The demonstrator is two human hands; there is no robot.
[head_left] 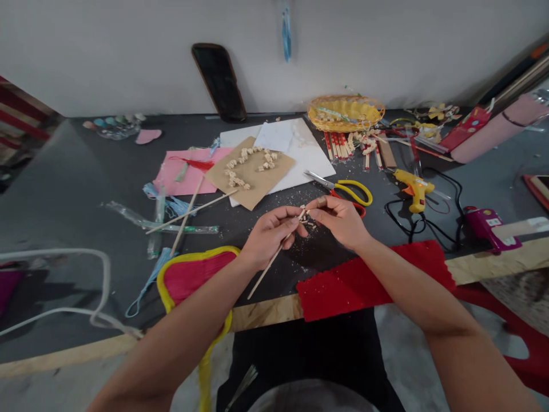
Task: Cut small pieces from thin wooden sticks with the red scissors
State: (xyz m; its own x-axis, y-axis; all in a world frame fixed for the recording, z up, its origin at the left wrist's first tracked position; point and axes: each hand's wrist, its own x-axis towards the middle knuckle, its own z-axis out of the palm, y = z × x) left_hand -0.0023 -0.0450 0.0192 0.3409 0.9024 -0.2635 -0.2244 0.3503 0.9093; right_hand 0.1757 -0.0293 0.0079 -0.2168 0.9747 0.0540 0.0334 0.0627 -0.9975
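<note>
My left hand (271, 237) is closed round a thin wooden stick (266, 273), which slants down toward the table's front edge. At the upper end of that stick, my right hand (338, 220) has its thumb and forefinger pinched together; the exact contact is small and partly hidden. Short cut stick pieces (310, 223) and pale crumbs lie on the dark table beneath the fingertips. Just beyond the right hand rest scissors (341, 186) with yellow and red handles, blades pointing left. Clusters of small wooden pieces (237, 167) form a curve on brown card (253, 197).
A yellow glue gun (412, 190) with a black cable lies at right. Red felt (343, 289) is under my right forearm. Two crossed sticks (185, 218) lie left. Behind are a yellow basket (315, 117), bundled red-tipped sticks (338, 147) and a leaning phone (219, 83).
</note>
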